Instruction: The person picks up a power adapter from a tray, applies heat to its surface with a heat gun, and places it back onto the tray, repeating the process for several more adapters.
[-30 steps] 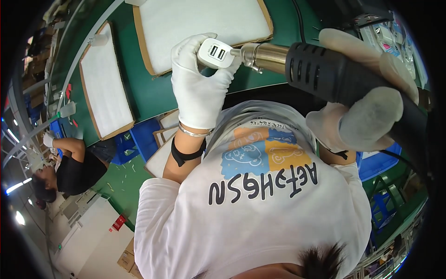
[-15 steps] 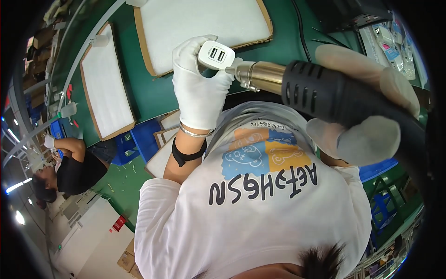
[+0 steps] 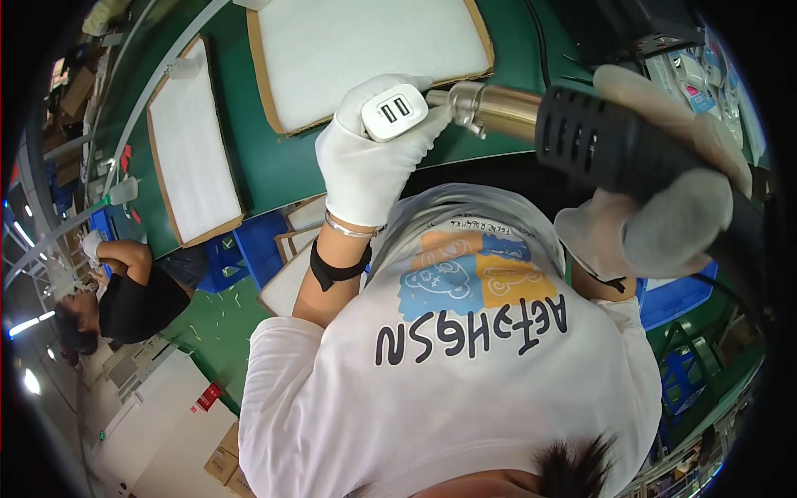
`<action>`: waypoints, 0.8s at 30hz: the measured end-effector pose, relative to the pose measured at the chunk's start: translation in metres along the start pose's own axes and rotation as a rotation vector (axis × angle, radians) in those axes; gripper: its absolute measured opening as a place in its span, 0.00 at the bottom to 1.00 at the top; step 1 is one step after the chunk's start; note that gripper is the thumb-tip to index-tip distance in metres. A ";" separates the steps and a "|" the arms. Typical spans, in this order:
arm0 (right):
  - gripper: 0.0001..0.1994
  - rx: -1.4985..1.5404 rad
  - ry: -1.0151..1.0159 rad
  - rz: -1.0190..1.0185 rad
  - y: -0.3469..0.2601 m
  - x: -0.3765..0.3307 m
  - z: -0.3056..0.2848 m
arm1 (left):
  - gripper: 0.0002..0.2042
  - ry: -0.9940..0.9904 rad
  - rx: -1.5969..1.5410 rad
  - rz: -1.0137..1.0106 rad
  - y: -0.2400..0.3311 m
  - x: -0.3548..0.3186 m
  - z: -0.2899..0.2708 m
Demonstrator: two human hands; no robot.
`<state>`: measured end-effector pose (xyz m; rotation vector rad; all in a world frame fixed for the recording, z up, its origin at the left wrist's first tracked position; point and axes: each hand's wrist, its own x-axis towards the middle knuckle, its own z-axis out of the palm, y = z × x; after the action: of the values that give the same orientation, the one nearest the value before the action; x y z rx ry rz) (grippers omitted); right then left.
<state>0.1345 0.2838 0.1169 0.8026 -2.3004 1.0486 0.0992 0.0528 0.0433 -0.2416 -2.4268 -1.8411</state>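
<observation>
A small white USB charger (image 3: 393,112) with two dark ports faces up in my left hand (image 3: 365,162). The glove is white, and its fingers wrap round the charger's sides. My right hand (image 3: 677,207), gloved too, grips a hot air gun (image 3: 589,137) by its black slotted handle. The gun's metal nozzle points left, with its tip close beside the charger and the left fingertips. Whether the tip touches them I cannot tell.
A white padded board with brown edges (image 3: 365,58) lies on the green table (image 3: 274,178), and a narrower one (image 3: 191,149) lies to its left. Bagged items (image 3: 697,83) and a black box (image 3: 631,29) are at the far right. A co-worker (image 3: 133,290) is at the left.
The charger and my left hand have shifted slightly right and nearer, and the charger has turned a little. The hot air gun has moved right with my right hand.
</observation>
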 end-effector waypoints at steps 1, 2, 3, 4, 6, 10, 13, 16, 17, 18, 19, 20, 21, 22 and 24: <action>0.17 0.010 -0.020 -0.013 0.002 0.000 -0.002 | 0.16 0.013 -0.025 0.006 0.001 0.000 0.000; 0.17 0.018 -0.039 -0.026 0.004 0.000 -0.003 | 0.17 0.025 -0.050 0.013 0.002 0.000 0.001; 0.17 0.018 -0.039 -0.026 0.003 0.000 -0.001 | 0.17 0.037 -0.076 0.020 0.002 0.000 0.001; 0.18 0.000 -0.008 -0.004 0.001 -0.001 0.002 | 0.17 0.037 -0.075 0.019 0.002 0.000 0.001; 0.19 -0.037 0.053 0.040 -0.002 -0.001 0.007 | 0.17 0.016 -0.088 -0.009 0.000 0.000 0.001; 0.22 -0.111 0.174 0.128 -0.007 -0.003 0.017 | 0.19 -0.027 -0.072 0.042 -0.003 0.002 -0.001; 0.25 -0.169 0.266 0.197 -0.012 -0.004 0.024 | 0.21 -0.062 -0.036 0.067 -0.006 0.001 -0.004; 0.29 -0.229 0.359 0.266 -0.017 -0.005 0.031 | 0.22 -0.096 0.013 0.052 -0.008 0.000 -0.005; 0.30 -0.246 0.390 0.287 -0.019 -0.005 0.034 | 0.22 -0.085 0.007 0.043 -0.007 0.000 -0.005; 0.32 -0.264 0.420 0.309 -0.020 -0.006 0.037 | 0.22 -0.075 0.000 0.035 -0.007 -0.001 -0.005; 0.32 -0.263 0.420 0.309 -0.020 -0.005 0.038 | 0.22 -0.065 -0.006 0.026 -0.007 -0.001 -0.005; 0.31 -0.260 0.411 0.309 -0.021 -0.005 0.037 | 0.22 -0.064 -0.006 0.026 -0.008 -0.001 -0.005; 0.30 -0.256 0.402 0.309 -0.026 -0.004 0.038 | 0.22 -0.060 0.020 0.054 -0.010 0.000 -0.005; 0.30 -0.254 0.393 0.310 -0.028 -0.002 0.039 | 0.22 -0.057 0.045 0.082 -0.012 0.000 -0.005; 0.29 -0.249 0.374 0.310 -0.025 -0.004 0.033 | 0.22 -0.053 0.070 0.110 -0.012 0.000 -0.005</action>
<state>0.1482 0.2455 0.1076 0.1365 -2.2047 0.9186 0.0964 0.0449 0.0329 -0.4150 -2.4536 -1.7227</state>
